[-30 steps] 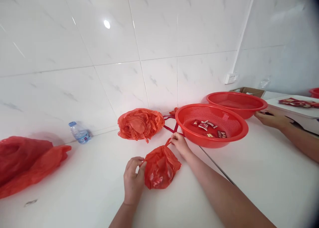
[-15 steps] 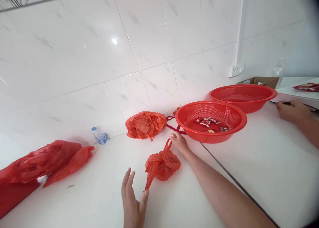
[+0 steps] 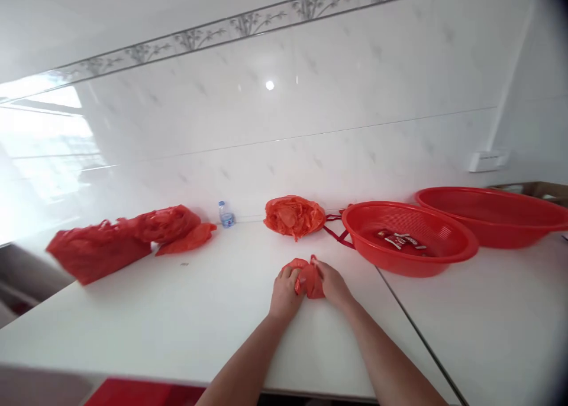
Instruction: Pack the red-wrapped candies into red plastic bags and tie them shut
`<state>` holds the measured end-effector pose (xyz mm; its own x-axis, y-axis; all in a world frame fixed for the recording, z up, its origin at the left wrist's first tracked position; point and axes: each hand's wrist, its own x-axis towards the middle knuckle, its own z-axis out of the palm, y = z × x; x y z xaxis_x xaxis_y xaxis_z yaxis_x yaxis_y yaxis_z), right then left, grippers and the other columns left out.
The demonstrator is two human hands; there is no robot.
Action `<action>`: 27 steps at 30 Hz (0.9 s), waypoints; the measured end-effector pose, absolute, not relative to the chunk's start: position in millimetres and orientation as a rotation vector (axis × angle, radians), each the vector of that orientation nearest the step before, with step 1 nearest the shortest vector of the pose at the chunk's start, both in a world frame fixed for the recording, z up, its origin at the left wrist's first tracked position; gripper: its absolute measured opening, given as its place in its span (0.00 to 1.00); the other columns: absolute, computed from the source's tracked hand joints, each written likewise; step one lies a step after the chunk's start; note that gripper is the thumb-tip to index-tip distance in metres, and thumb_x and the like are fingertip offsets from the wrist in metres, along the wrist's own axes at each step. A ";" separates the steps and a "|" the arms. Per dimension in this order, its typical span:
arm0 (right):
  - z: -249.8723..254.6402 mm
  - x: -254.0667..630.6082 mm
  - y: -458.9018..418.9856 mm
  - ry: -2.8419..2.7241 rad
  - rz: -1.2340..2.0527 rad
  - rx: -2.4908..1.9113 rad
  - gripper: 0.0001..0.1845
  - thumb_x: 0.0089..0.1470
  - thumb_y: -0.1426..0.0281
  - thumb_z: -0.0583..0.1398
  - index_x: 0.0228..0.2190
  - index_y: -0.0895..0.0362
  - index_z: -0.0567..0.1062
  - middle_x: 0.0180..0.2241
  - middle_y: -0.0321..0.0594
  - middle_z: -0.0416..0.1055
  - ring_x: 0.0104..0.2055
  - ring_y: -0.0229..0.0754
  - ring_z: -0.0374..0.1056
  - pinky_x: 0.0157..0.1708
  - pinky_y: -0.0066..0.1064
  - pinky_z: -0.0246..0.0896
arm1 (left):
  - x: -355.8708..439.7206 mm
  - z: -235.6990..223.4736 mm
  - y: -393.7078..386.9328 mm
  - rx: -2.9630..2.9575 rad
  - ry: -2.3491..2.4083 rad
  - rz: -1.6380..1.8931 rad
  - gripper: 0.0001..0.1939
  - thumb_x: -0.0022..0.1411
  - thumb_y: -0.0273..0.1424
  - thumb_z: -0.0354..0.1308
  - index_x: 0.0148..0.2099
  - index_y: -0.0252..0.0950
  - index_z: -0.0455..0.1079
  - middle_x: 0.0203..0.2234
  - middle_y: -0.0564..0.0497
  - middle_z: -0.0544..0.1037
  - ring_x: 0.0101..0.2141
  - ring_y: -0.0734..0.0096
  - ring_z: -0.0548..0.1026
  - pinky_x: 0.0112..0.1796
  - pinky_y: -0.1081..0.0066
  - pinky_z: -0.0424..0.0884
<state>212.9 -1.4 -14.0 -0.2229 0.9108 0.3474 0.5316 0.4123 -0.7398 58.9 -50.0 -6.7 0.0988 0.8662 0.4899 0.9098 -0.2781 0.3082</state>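
Item: one small red bag (image 3: 316,287), thin translucent plastic, crinkled and gathered into a rounded lump, a short loop standing at its top. Location: on the white table, near its front edge, between the two hands. Left hand (image 3: 286,293): bare, fingers curled over the bag's left side, grasping it. Right hand (image 3: 333,283): bare, fingertips pinching the plastic at the right, beside the loop.

Behind, near the wall: one bundle of orange-red film (image 3: 295,216), oval, deeply wrinkled, with flat dark-red straps (image 3: 341,237) lying to its right. One red basin (image 3: 399,267), rigid plastic, round, wide-rimmed, inside wall finely perforated; a few glossy red-and-white packets (image 3: 402,240) on its floor. A second red basin (image 3: 497,234), wider in view, farther right; behind it, part of a brown cardboard box (image 3: 548,189).

To the left: one clear bottle (image 3: 226,216), blue-capped, upright by the wall; one long, boxy red bundle (image 3: 106,255), soft, creased on top, a loose flap at its right end.

Surface: white table (image 3: 177,317), smooth, crossed at right by a dark seam (image 3: 419,328).

Room: glossy white wall tiles (image 3: 319,122), grey-veined, with a grey bamboo-pattern border (image 3: 306,8); white socket (image 3: 487,161) at right; bright window-like glare on the tiles at left.
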 end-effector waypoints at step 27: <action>-12.2 216.5 -25.4 -2.598 0.240 -1.411 0.34 0.59 0.54 0.45 0.62 0.57 0.53 0.65 0.52 0.39 0.67 0.54 0.33 0.61 0.50 0.31 | -148.4 4.8 -63.7 -1.208 -2.740 -0.768 0.36 0.57 0.50 0.47 0.64 0.37 0.50 0.63 0.39 0.52 0.62 0.49 0.49 0.56 0.48 0.46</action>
